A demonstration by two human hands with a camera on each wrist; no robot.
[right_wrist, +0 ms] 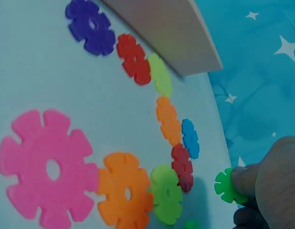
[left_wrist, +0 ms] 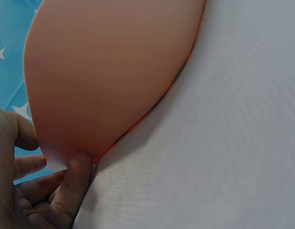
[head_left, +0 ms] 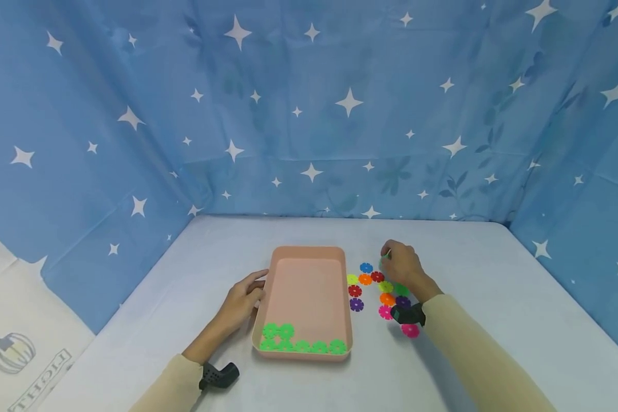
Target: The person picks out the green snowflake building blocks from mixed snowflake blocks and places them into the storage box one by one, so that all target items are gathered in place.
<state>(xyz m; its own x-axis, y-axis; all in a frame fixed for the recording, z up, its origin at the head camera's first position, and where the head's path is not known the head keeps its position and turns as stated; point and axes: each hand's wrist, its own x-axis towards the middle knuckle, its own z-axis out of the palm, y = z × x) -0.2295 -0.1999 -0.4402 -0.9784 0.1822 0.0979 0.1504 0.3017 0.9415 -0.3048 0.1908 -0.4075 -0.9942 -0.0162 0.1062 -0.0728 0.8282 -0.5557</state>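
One white tabletop point(head_left: 474, 269) — tray point(head_left: 309, 297) — starry blue curtain point(head_left: 288, 131)

Curtained-off tabletop space, kind of room unclear, star-printed blue curtain point(head_left: 288, 74) behind and beside a white table point(head_left: 494, 274)

head view. left sleeve point(head_left: 169, 385), about seven o'clock: plain cream, long. left wrist unit point(head_left: 229, 375): black, bent, dotted. right sleeve point(head_left: 486, 356), between four and five: same cream. right wrist unit point(head_left: 409, 315) black. both hands point(head_left: 403, 264) bare.
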